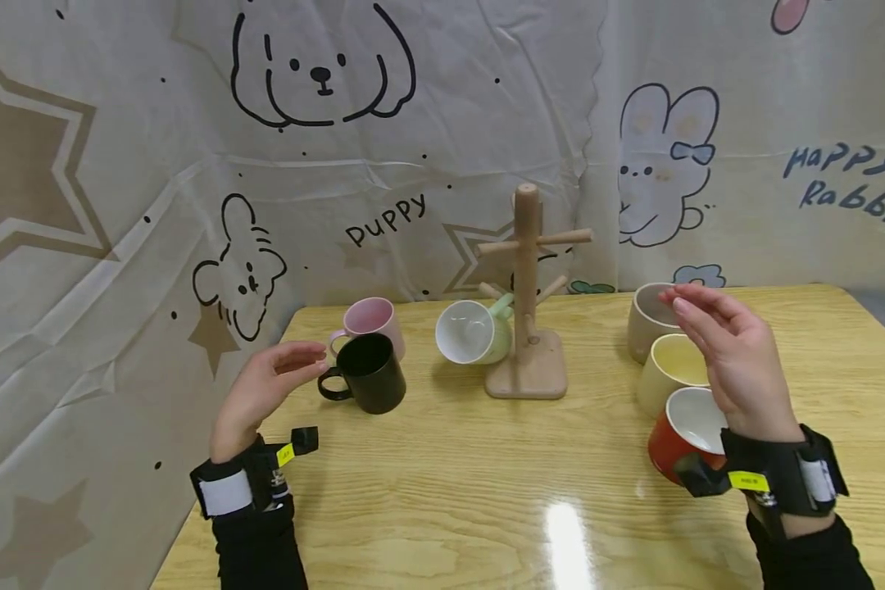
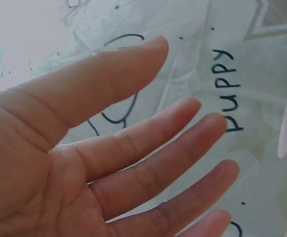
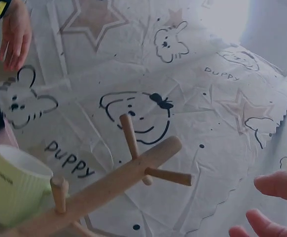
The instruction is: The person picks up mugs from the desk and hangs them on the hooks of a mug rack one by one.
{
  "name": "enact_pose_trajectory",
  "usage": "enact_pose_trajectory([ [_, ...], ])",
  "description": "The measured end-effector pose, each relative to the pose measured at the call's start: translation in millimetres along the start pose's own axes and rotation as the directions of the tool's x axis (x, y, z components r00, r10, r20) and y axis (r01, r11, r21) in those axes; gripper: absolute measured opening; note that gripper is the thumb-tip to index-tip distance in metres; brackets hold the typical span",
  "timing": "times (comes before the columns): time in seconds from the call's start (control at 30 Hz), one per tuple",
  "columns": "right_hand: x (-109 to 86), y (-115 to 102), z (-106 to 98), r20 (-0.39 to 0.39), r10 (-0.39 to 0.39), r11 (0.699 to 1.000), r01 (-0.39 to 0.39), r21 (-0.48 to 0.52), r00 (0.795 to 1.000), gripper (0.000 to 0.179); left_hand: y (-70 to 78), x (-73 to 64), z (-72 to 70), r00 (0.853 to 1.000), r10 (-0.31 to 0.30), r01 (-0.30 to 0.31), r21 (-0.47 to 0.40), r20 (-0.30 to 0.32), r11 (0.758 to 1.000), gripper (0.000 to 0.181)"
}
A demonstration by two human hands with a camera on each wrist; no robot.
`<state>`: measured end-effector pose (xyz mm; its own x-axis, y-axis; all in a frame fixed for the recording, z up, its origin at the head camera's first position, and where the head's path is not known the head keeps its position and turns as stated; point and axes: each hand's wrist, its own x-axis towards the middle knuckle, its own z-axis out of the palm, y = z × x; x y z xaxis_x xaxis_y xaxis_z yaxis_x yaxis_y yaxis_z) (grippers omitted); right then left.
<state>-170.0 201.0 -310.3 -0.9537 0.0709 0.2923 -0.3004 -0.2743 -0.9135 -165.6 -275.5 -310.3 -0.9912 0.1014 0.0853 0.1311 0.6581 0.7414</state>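
My left hand (image 1: 269,392) hovers by the black mug (image 1: 372,373), fingertips close to its handle and nothing held; the left wrist view shows its fingers spread and straight. Behind the black mug stands a pink mug (image 1: 374,321), partly covered. My right hand (image 1: 741,356) is raised over the row at the right, its fingers relaxed and holding nothing. That row has a grey-beige mug (image 1: 643,324), a pale yellow mug (image 1: 667,377) and a red mug (image 1: 671,447) with a white inside. A light green mug (image 1: 475,332) hangs tilted by its handle on a low peg of the wooden mug tree (image 1: 527,270).
The wooden table (image 1: 442,492) reaches back to a cloth (image 1: 442,123) with cartoon animals printed on it. Several pegs stick out from the mug tree, two of them high on its post. The tree's square base (image 1: 527,381) rests mid-table.
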Motion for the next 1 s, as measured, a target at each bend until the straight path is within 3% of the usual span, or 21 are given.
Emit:
enact_pose_trajectory([
  [0.07,-0.9,1,2,-0.006,-0.039,0.990,0.038,-0.135,0.999,0.030,-3.3,2.8,0.4,1.000,-0.010,0.010,-0.005,0.000,1.000,0.051],
  [0.13,-2.3,3,5,0.008,-0.135,0.933,0.130,-0.335,0.991,0.032,-6.3,5.5,1.3,1.000,-0.004,0.004,-0.021,0.007,1.000,0.052],
  [0.17,-2.7,4,7,0.042,-0.207,0.876,0.204,-0.437,0.978,0.034,-7.8,6.9,1.8,1.000,-0.001,0.002,-0.028,0.010,1.000,0.052],
  [0.2,-3.1,5,8,0.089,-0.276,0.796,0.279,-0.537,0.957,0.037,-9.5,8.3,2.3,1.000,0.001,0.000,-0.037,0.012,0.999,0.052],
  [0.3,-4.1,8,12,0.266,-0.447,0.495,0.484,-0.722,0.854,0.053,-13.7,11.1,3.6,1.000,-0.007,0.007,-0.041,0.013,0.999,0.054],
  [0.33,-4.3,9,12,0.333,-0.462,0.418,0.533,-0.735,0.822,0.058,-15.4,11.7,3.8,1.000,-0.013,0.013,-0.036,0.015,0.999,0.054],
  [0.37,-4.5,10,13,0.391,-0.452,0.362,0.566,-0.741,0.802,0.063,-17.2,12.5,3.9,1.000,-0.023,0.024,-0.022,0.015,0.999,0.054],
  [0.4,-5.0,10,14,0.433,-0.416,0.335,0.577,-0.745,0.800,0.066,-19.4,13.1,4.0,0.999,-0.029,0.029,-0.008,0.018,1.000,0.053],
  [0.53,-6.2,13,15,0.521,-0.188,0.291,0.554,-0.780,0.833,0.069,-33.1,17.0,4.2,0.998,-0.056,0.053,0.066,0.041,0.996,0.050],
  [0.63,-6.0,15,13,0.536,-0.051,0.265,0.529,-0.807,0.843,0.068,-46.4,23.2,8.0,0.995,-0.084,0.079,0.093,0.054,0.993,0.048],
  [0.73,-5.5,17,12,0.531,0.009,0.250,0.512,-0.822,0.847,0.068,-58.2,30.9,14.6,0.989,-0.136,0.128,0.122,0.059,0.984,0.045],
  [0.83,-5.1,18,12,0.522,0.057,0.255,0.493,-0.832,0.851,0.067,-65.8,35.3,21.2,0.985,-0.164,0.152,0.196,0.051,0.969,0.039],
  [1.0,-4.1,20,13,0.512,0.118,0.253,0.473,-0.844,0.851,0.064,-70.2,38.6,27.6,0.992,-0.126,0.118,0.289,0.010,0.950,0.025],
])
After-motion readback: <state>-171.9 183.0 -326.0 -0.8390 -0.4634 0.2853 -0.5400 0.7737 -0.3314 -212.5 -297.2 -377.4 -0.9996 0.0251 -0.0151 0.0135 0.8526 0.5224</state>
